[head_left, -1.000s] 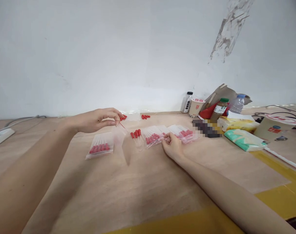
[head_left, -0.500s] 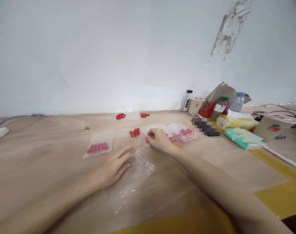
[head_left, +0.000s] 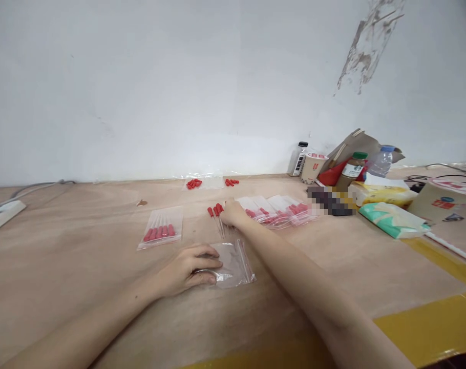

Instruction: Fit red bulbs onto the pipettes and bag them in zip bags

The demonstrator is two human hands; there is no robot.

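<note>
A clear zip-lock bag (head_left: 233, 264) lies flat on the table. The spread fingers of my left hand (head_left: 192, 269) rest on its left part. Farther back, my right hand (head_left: 233, 214) closes its fingers at a small group of droppers (head_left: 216, 211) with red bulbs and thin clear tubes. It appears to grip the rightmost dropper, mostly hidden behind the fingers. To the left lies a filled bag (head_left: 159, 229) of several red-bulbed droppers. More filled bags (head_left: 281, 211) overlap just right of my right hand.
Loose red bulbs (head_left: 193, 184) lie near the wall, with a few more red bulbs (head_left: 232, 182) beside them. A cup (head_left: 313, 169), bottles (head_left: 350, 170), tissue packs (head_left: 392, 219) and a paper tub (head_left: 444, 201) crowd the right side. A power strip (head_left: 5, 215) sits far left.
My left hand has shifted right onto the zip-lock bag, which has turned and now lies flatter. My right hand has moved left, from the filled bags' edge to the loose droppers.
</note>
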